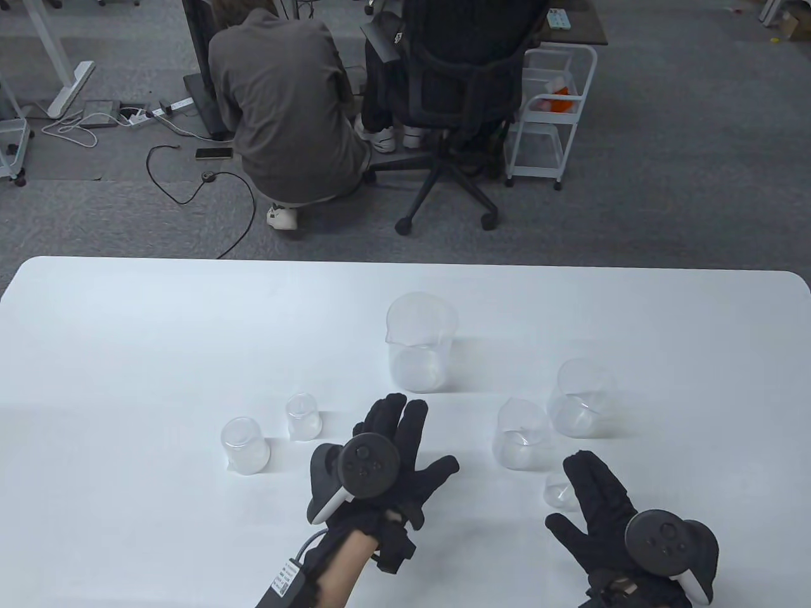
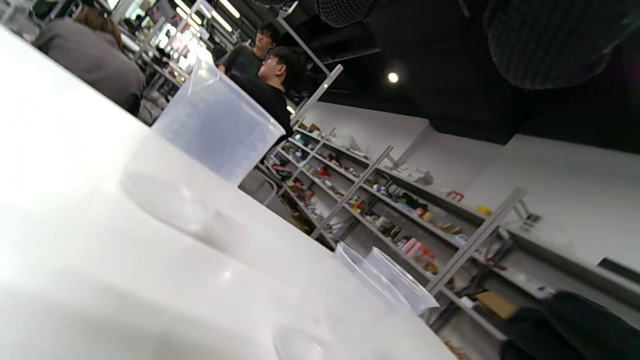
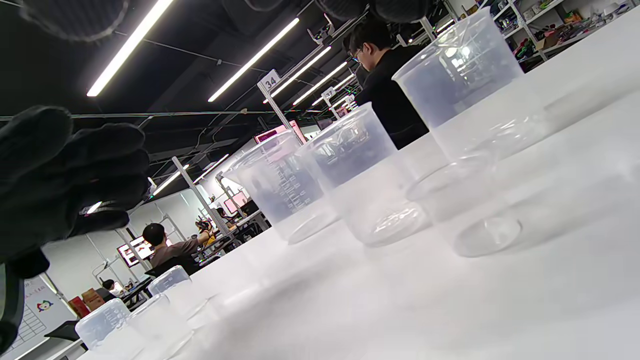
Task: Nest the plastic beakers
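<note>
Several clear plastic beakers stand apart on the white table (image 1: 127,329). The largest beaker (image 1: 421,342) is at the centre. Two medium beakers (image 1: 581,399) (image 1: 523,434) stand at the right, and the smallest beaker (image 1: 561,491) is just in front of them. Two small beakers (image 1: 303,416) (image 1: 245,445) stand at the left. My left hand (image 1: 399,437) lies spread and empty just in front of the largest beaker. My right hand (image 1: 589,494) is spread and empty, its fingers beside the smallest beaker. The left wrist view shows the largest beaker (image 2: 210,135) close ahead.
Beyond the table's far edge a crouching person (image 1: 285,107), a black office chair (image 1: 456,95) and a white trolley (image 1: 551,107) stand on the carpet. In the right wrist view my left hand (image 3: 65,175) shows at the left.
</note>
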